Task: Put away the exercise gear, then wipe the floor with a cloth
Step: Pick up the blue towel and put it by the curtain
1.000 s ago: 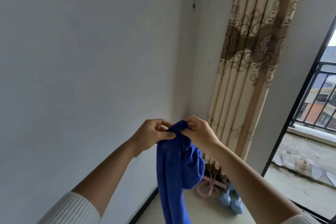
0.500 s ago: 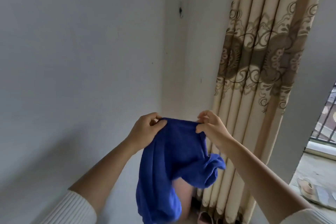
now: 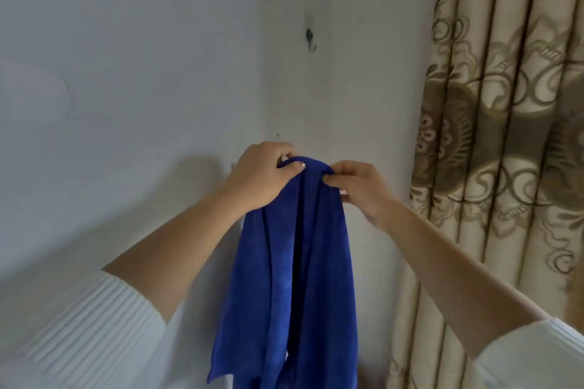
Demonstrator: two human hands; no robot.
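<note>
A blue cloth [image 3: 294,278] hangs in mid-air in front of a pale wall [image 3: 126,73], held up by its gathered top edge between two hands. The left hand [image 3: 262,177] is at the left end of that bunched edge, with its thumb laid across the near face of the fabric and its fingers curled over the top and behind, so its grip is clenched on the cloth. The right hand [image 3: 363,189] is just to the right and pinches the other end of the bunch between thumb and fingertips. Its grip is grasping the cloth too. The two hands are close together, with only a short hump of fabric between them.

Below the hands the cloth falls in long vertical folds and runs out of view at the bottom edge.

A small dark hook [image 3: 310,38] is fixed to the wall above the hands, well apart from the top of the cloth. A beige curtain [image 3: 505,136] with a brown scroll pattern hangs at the right. Both forearms are bare and come out of ribbed white sleeves [image 3: 79,335] at the lower corners.
</note>
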